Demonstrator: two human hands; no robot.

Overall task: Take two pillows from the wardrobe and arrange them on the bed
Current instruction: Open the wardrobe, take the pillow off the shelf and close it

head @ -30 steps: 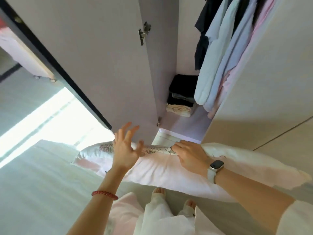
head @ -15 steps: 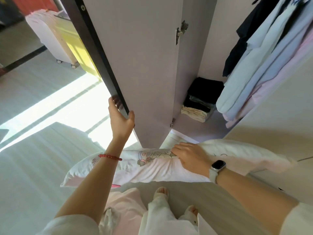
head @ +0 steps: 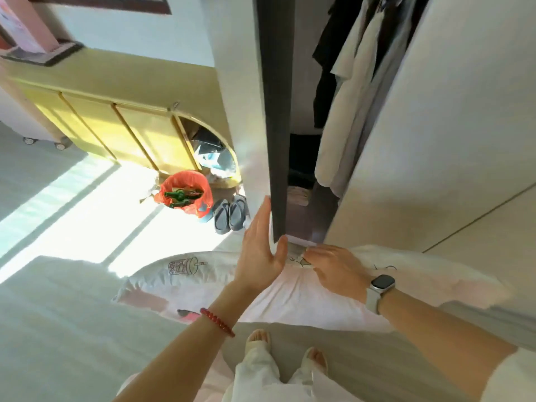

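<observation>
A long white pillow [head: 290, 294] with cartoon prints lies across my front, held against me. My right hand [head: 338, 271], with a watch on its wrist, grips its top edge. My left hand [head: 261, 250], with a red bead bracelet on its wrist, is flat and open, fingers and thumb on either side of the dark edge of the wardrobe door [head: 275, 111]. The door stands almost edge-on to me. Behind it the wardrobe [head: 307, 158] shows hanging clothes and folded items. The bed [head: 58, 329] with its pale sheet is at the lower left, under the pillow's left end.
A yellow cabinet [head: 121, 126] stands along the far wall. An orange bag [head: 185, 195] with green bottles and a pair of grey slippers [head: 230, 213] sit on the floor beside the door. A second wardrobe door [head: 449, 140] is shut on the right.
My left hand left the pillow, took the door's edge and swung it toward shut. The door went from wide open to nearly edge-on. My right hand kept hold of the pillow.
</observation>
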